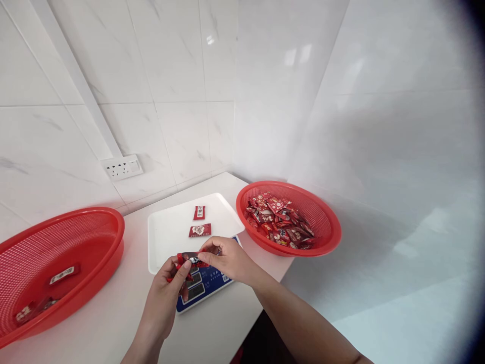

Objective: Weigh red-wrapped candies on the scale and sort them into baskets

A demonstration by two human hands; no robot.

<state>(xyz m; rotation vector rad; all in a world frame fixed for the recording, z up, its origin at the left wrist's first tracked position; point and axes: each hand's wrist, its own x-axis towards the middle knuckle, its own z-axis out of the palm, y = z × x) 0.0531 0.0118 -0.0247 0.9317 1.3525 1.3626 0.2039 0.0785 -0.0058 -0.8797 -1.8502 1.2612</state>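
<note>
your left hand [172, 283] and right hand [229, 260] both pinched a red packet [185, 257], held above the blue scale panel [214, 281] on the counter [109, 308]. more red wrapping [179, 276] showed at your left hand; couldn't tell if separate. two loose packets [199, 230] lay on the white tray [166, 227]. right basket [328, 232] held a pile [282, 222], left basket [108, 250] a few.

Left hand [163, 285] and right hand [232, 259] pinch a red packet [194, 258] above a scale [215, 283]; 2 packets [200, 230] lie at their 12 o'clock, a fuller basket [326, 230] at 2, a sparser basket [96, 247] at 9.
</note>
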